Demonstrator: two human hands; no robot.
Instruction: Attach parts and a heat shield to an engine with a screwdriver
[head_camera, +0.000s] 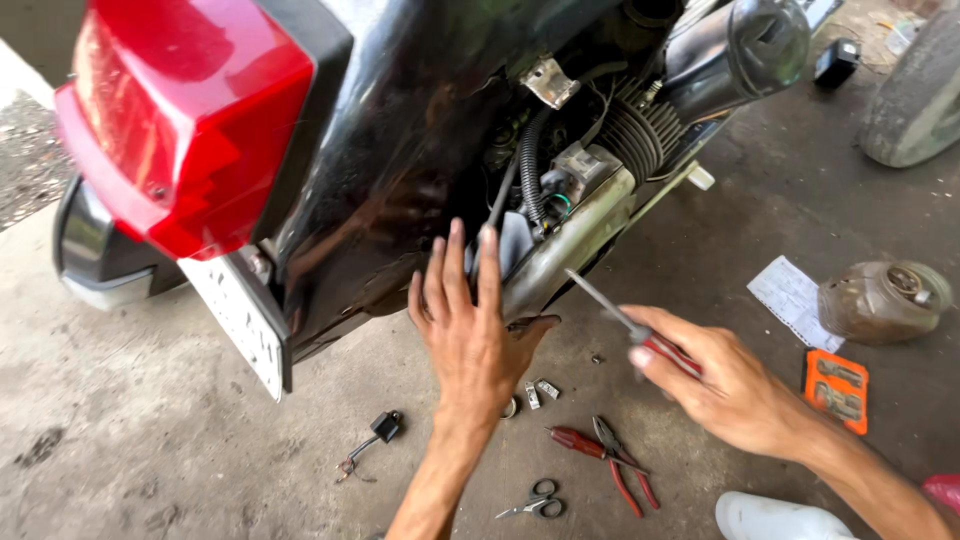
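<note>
The rear of a black motorcycle (390, 150) with a red tail light (190, 110) fills the upper left. My left hand (475, 335) is flat against the lower edge of its black side panel, fingers spread and pointing up, beside a silver frame tube (570, 245). My right hand (725, 385) grips a red-handled screwdriver (625, 320), its shaft pointing up-left toward the tube without touching it. The engine cylinder fins (635, 135) and hoses are exposed above.
On the concrete floor lie red-handled pliers (625, 470), another red screwdriver (578, 440), scissors (535, 500), a small black connector with wires (375, 435), small metal parts (538, 392), an orange packet (836, 388), a paper (790, 295), a dirty jar (880, 300) and a tyre (915, 95).
</note>
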